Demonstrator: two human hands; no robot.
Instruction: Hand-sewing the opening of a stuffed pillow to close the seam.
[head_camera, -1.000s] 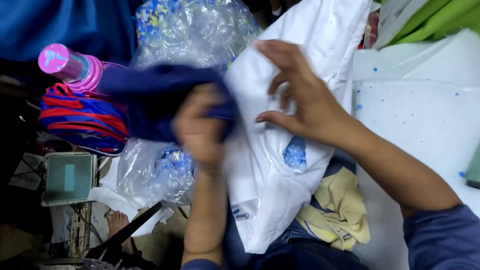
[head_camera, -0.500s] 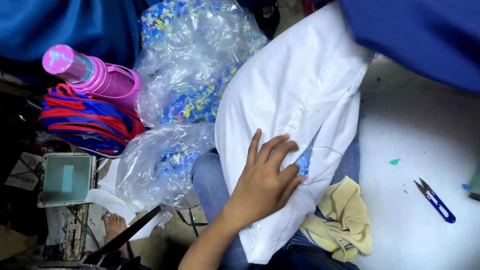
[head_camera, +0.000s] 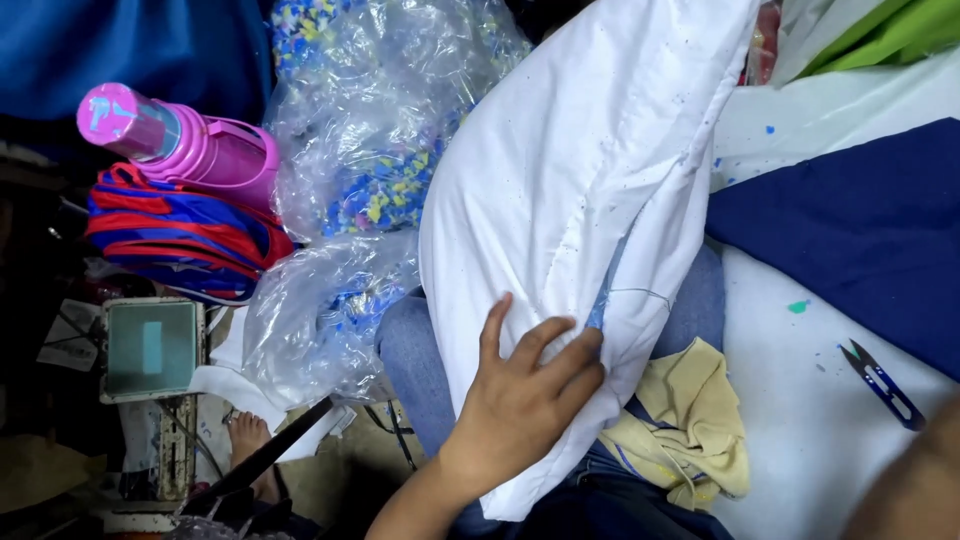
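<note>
The white cloth (head_camera: 580, 200) is the biggest thing before you: it drapes from the top of the view down over your lap, its right side lying against the left edge of the white tabletop (head_camera: 800, 420). A dark blue cloth (head_camera: 850, 240) lies spread on the tabletop toward its right edge. Left of the white cloth sits a heap of clear plastic bags (head_camera: 370, 180) with speckled contents, and further left a pink bottle (head_camera: 180, 145) rests on a red and blue striped bundle (head_camera: 180, 235). Your left hand (head_camera: 530, 390) lies flat and open on the lower part of the white cloth, fingers spread. A yellow cloth (head_camera: 690, 420) is bunched just beside it. Small blue snips (head_camera: 880, 385) lie on the tabletop. Only a blurred edge of your right hand (head_camera: 915, 490) shows at the bottom right corner; I cannot tell its state.
</note>
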